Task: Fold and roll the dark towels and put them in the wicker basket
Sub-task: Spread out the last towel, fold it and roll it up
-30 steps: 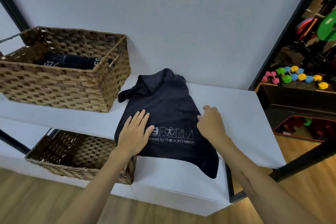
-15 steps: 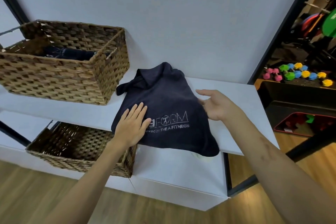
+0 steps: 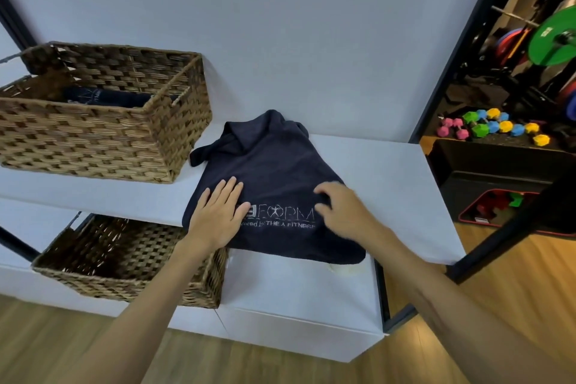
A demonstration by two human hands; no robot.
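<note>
A dark navy towel (image 3: 274,165) with white lettering lies spread on the white shelf (image 3: 389,171), its near edge hanging over the front. My left hand (image 3: 218,215) rests flat on the towel's left part, fingers apart. My right hand (image 3: 341,209) is on the towel's right part beside the lettering, fingers curled down onto the cloth. The wicker basket (image 3: 103,140) stands on the shelf at the left, with a rolled dark towel (image 3: 106,97) inside it.
A second wicker basket (image 3: 124,262) sits on the lower shelf under my left arm. A black frame post (image 3: 461,40) borders the shelf on the right. Beyond it are coloured dumbbells (image 3: 492,128) and a green weight plate (image 3: 554,37).
My right hand lifted off the towel's right edge, hovered open, and has come back down onto the cloth nearer the lettering. The left hand stayed flat in place.
</note>
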